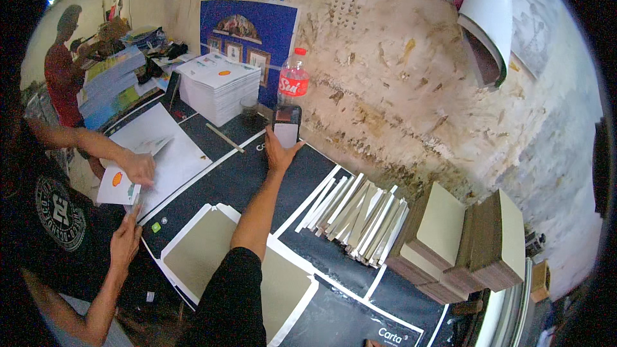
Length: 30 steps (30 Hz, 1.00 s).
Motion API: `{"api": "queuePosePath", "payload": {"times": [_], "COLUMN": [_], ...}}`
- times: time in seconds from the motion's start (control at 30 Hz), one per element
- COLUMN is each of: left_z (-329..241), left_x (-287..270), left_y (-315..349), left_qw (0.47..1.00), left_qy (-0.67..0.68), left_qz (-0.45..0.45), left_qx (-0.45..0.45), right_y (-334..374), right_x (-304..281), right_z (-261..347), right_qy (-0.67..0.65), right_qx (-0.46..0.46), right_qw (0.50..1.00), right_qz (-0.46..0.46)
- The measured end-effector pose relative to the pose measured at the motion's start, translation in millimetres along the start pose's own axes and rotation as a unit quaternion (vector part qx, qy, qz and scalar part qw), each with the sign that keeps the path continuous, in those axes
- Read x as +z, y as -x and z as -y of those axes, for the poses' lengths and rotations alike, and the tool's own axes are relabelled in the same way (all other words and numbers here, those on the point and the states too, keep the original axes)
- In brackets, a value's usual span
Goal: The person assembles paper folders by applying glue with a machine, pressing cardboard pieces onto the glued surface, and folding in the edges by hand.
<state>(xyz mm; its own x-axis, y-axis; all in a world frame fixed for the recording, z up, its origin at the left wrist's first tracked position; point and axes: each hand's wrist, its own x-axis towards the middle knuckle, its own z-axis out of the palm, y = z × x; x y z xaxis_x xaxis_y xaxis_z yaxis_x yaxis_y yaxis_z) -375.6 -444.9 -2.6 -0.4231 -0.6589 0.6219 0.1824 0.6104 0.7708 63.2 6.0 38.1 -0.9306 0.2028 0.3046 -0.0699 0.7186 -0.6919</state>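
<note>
Far left, a co-worker in a black printed shirt works on white sheets: one hand [138, 168] flat, fingers spread on a white sheet [168, 154], holding a small card with an orange oval [117, 183]; the other hand [125, 241] is lower, fingers loosely curled, fingertip near the card's lower edge. In the middle, the wearer's one visible arm, black sleeve, comes up from the bottom edge; cannot tell for sure which side, reads as the right hand [277, 153]. Its fingers are open wide, thumb spread out to the right, fingertips touching the lower edge of a phone [286, 126] that leans near-upright by the wall, in front of a red-label bottle [293, 78]; no closed grip. The other own hand is out of view. Under the forearm lies a grey board on a white-bordered cover [204, 244], flat on the black table [238, 177]. Right of it is a fan of white-and-grey strips [357, 218], then stacks of grey boards [459, 244] on edge near the wall.
</note>
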Motion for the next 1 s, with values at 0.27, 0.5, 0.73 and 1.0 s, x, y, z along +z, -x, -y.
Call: {"api": "queuePosePath", "payload": {"times": [0.27, 0.5, 0.73, 1.0], "left_z": [-7, 30, -15, -13], "left_x": [-17, -37, -8, 11], "left_y": [-29, -21, 8, 8], "left_qw": [0.991, 0.983, 0.992, 0.993], "left_qy": [0.097, 0.064, -0.033, -0.02], "left_qz": [0.077, 0.171, 0.106, 0.061], "left_qx": [-0.045, -0.013, -0.061, -0.103], "right_y": [1, 4, 5, 1], "right_x": [2, 2, -1, 5], "right_z": [-3, 0, -11, -7], "right_qy": [0.004, 0.002, 0.002, 0.046], "right_qx": [0.029, 0.034, 0.011, 0.027], "right_qw": [1.0, 0.999, 1.0, 0.999], "right_qz": [-0.01, -0.003, -0.004, -0.006]}}
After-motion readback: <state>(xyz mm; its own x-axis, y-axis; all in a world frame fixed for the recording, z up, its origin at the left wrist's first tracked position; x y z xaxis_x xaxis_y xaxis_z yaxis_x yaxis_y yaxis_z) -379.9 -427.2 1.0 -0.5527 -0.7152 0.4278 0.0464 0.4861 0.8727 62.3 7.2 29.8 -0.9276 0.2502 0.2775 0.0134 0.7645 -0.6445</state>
